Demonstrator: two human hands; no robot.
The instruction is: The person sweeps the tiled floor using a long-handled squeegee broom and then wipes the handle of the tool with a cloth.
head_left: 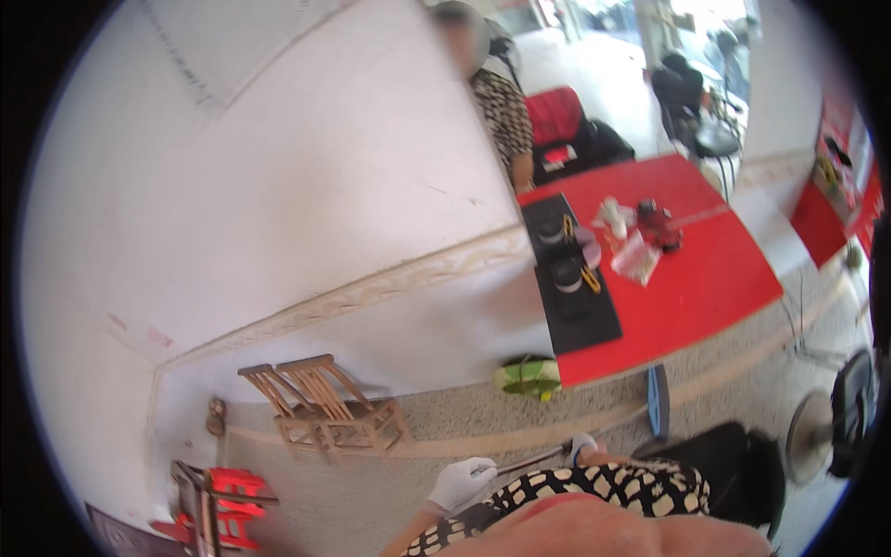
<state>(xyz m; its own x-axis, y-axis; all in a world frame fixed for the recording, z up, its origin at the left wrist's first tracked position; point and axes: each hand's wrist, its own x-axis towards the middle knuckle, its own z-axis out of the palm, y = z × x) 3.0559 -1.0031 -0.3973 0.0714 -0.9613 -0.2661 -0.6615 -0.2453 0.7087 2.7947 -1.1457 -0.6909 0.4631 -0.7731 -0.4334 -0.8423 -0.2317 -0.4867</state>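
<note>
My left hand (461,485) wears a white glove and is low in the middle of the head view, beside the patterned black-and-cream cloth (594,483) over my lap. Its fingers are curled closed around the near end of a thin dark rod (536,459). The rod slants up to the right, and its far end reaches a small pale shape with a bluish band (582,449), perhaps a foot in a slipper; blur leaves this unclear. I cannot make out my right hand anywhere in view.
A red table (687,297) bears black mats (580,320), dark round containers and small packets. A green-and-white bag (527,376) is by its corner. Wooden chairs (325,404) line the wall; red stools (238,506) stand lower left. Another person's patterned sleeve (506,116) shows behind the table.
</note>
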